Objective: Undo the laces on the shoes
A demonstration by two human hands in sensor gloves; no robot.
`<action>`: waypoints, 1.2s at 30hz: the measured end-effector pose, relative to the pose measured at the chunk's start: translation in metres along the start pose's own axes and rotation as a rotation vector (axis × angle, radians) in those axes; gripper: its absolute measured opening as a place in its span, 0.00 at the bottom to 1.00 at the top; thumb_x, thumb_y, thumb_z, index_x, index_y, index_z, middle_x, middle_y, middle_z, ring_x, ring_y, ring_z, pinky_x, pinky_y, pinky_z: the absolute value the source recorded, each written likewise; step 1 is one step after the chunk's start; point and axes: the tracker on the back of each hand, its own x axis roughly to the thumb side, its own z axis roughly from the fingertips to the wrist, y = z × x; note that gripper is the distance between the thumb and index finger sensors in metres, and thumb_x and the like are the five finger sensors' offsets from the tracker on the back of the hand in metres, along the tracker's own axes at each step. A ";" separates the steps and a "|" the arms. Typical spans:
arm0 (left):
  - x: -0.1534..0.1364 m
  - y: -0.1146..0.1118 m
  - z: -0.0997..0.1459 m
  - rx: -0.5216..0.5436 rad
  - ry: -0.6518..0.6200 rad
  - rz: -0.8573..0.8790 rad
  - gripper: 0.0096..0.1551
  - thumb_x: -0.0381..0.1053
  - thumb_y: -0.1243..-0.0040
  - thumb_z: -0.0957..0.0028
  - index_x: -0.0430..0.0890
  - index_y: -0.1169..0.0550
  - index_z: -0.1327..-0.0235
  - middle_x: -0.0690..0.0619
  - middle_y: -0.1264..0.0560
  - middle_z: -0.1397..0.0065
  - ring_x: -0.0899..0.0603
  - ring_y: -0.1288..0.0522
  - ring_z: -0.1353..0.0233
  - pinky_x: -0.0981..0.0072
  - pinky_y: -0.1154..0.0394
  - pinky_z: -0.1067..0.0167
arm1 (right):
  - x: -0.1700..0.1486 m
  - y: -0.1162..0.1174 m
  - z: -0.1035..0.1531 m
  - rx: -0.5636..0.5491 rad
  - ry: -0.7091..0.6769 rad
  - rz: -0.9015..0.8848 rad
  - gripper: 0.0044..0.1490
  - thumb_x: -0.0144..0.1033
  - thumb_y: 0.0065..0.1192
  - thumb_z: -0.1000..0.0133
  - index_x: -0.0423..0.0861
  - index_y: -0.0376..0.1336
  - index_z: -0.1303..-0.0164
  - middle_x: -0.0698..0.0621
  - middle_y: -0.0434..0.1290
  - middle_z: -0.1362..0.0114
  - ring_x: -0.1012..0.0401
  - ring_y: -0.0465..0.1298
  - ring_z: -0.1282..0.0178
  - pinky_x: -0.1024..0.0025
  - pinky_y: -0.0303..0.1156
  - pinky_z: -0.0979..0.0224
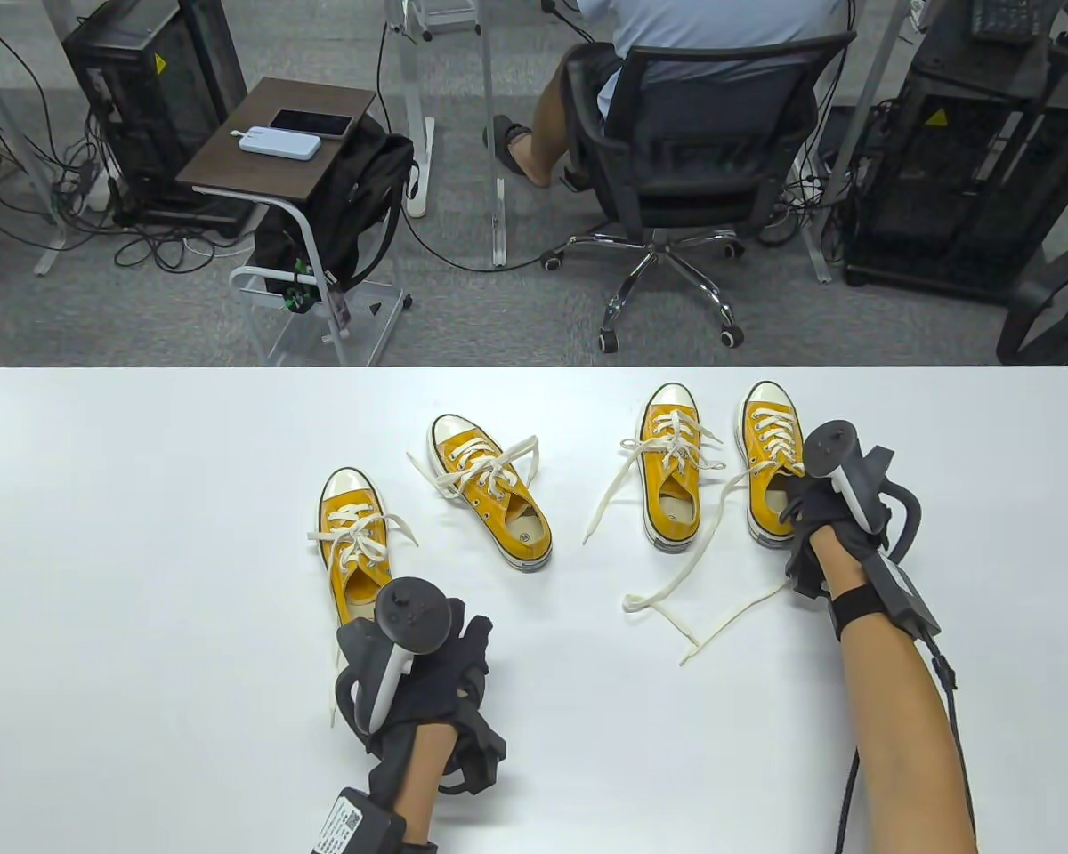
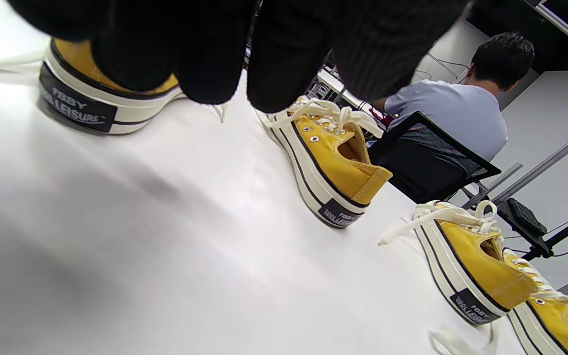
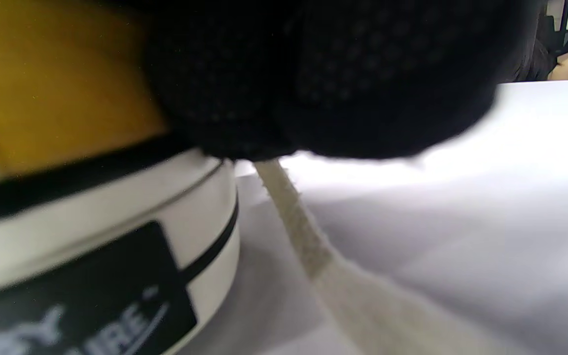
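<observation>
Four yellow sneakers with cream laces stand on the white table (image 1: 142,551). My left hand (image 1: 396,636) is at the heel of the nearest left shoe (image 1: 349,534). In the left wrist view its fingers (image 2: 215,64) hang in front of that heel (image 2: 82,106) with nothing between them. One lace end (image 1: 335,698) trails beside the hand. My right hand (image 1: 810,511) rests on the heel of the far right shoe (image 1: 770,440). In the right wrist view a lace (image 3: 299,231) comes out from under the glove (image 3: 343,79) beside the heel (image 3: 67,222). That shoe's long laces (image 1: 676,592) lie slack on the table.
Two more sneakers stand between my hands: one angled (image 1: 489,494), one upright (image 1: 672,467) with loose lace ends (image 1: 607,503). They also show in the left wrist view (image 2: 333,172) (image 2: 471,266). Beyond the table's far edge a person sits in an office chair (image 1: 694,133).
</observation>
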 end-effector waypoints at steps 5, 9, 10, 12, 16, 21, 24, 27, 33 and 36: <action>0.002 0.000 0.002 -0.007 -0.014 0.006 0.36 0.63 0.45 0.45 0.48 0.23 0.25 0.36 0.28 0.26 0.28 0.29 0.34 0.40 0.28 0.43 | -0.001 -0.022 0.009 -0.027 -0.008 -0.014 0.41 0.54 0.69 0.52 0.46 0.65 0.31 0.48 0.84 0.58 0.50 0.84 0.68 0.59 0.78 0.70; 0.005 0.003 0.006 -0.007 -0.039 0.019 0.36 0.63 0.45 0.45 0.48 0.23 0.25 0.36 0.28 0.26 0.28 0.28 0.34 0.40 0.28 0.43 | 0.012 -0.059 0.026 -0.124 -0.088 -0.042 0.39 0.54 0.67 0.51 0.47 0.66 0.32 0.47 0.84 0.57 0.49 0.83 0.67 0.59 0.78 0.69; 0.006 0.003 0.007 -0.004 -0.042 0.024 0.36 0.63 0.45 0.45 0.48 0.24 0.25 0.36 0.28 0.26 0.28 0.28 0.34 0.40 0.28 0.43 | 0.017 -0.066 0.031 -0.132 -0.112 -0.041 0.39 0.54 0.67 0.51 0.47 0.66 0.33 0.47 0.84 0.58 0.49 0.83 0.67 0.59 0.78 0.69; 0.007 0.004 0.009 -0.002 -0.050 0.023 0.36 0.63 0.45 0.45 0.49 0.24 0.25 0.36 0.28 0.26 0.28 0.28 0.34 0.40 0.28 0.43 | 0.030 -0.076 0.043 -0.108 -0.173 -0.054 0.37 0.54 0.67 0.51 0.48 0.68 0.34 0.47 0.84 0.58 0.49 0.83 0.67 0.58 0.78 0.69; 0.009 0.003 0.011 -0.010 -0.057 0.025 0.36 0.63 0.45 0.45 0.49 0.24 0.25 0.36 0.28 0.26 0.28 0.28 0.34 0.40 0.28 0.43 | 0.063 -0.080 0.069 -0.044 -0.272 -0.021 0.38 0.57 0.65 0.50 0.47 0.68 0.34 0.45 0.83 0.58 0.48 0.83 0.66 0.57 0.77 0.68; 0.009 0.003 0.012 -0.016 -0.051 0.023 0.37 0.63 0.45 0.45 0.49 0.24 0.25 0.36 0.28 0.26 0.28 0.29 0.34 0.40 0.28 0.43 | 0.097 -0.055 0.091 0.073 -0.367 0.070 0.41 0.60 0.65 0.51 0.48 0.66 0.31 0.42 0.82 0.54 0.46 0.82 0.63 0.55 0.77 0.65; 0.008 0.003 0.012 -0.029 -0.049 0.026 0.37 0.63 0.45 0.45 0.49 0.24 0.25 0.36 0.28 0.26 0.28 0.29 0.34 0.40 0.28 0.43 | 0.110 -0.033 0.099 0.132 -0.397 0.132 0.43 0.62 0.65 0.52 0.51 0.65 0.29 0.41 0.81 0.51 0.45 0.81 0.61 0.54 0.76 0.63; 0.008 0.003 0.012 -0.027 -0.051 0.035 0.37 0.63 0.45 0.45 0.49 0.24 0.25 0.36 0.28 0.26 0.28 0.29 0.34 0.40 0.28 0.43 | 0.117 -0.013 0.103 0.207 -0.391 0.205 0.45 0.63 0.65 0.52 0.53 0.63 0.27 0.39 0.80 0.48 0.45 0.80 0.58 0.53 0.76 0.61; 0.008 0.004 0.012 -0.033 -0.058 0.042 0.37 0.63 0.45 0.45 0.49 0.24 0.25 0.36 0.29 0.26 0.28 0.29 0.34 0.40 0.28 0.43 | 0.123 0.018 0.109 0.174 -0.399 0.284 0.36 0.58 0.68 0.52 0.54 0.68 0.36 0.41 0.81 0.52 0.46 0.81 0.61 0.53 0.76 0.62; 0.010 0.006 0.014 -0.017 -0.071 0.051 0.37 0.63 0.45 0.45 0.48 0.24 0.25 0.36 0.29 0.26 0.27 0.29 0.34 0.40 0.28 0.43 | 0.122 0.018 0.110 0.096 -0.404 0.253 0.26 0.50 0.68 0.52 0.54 0.73 0.45 0.44 0.83 0.58 0.48 0.82 0.65 0.55 0.77 0.66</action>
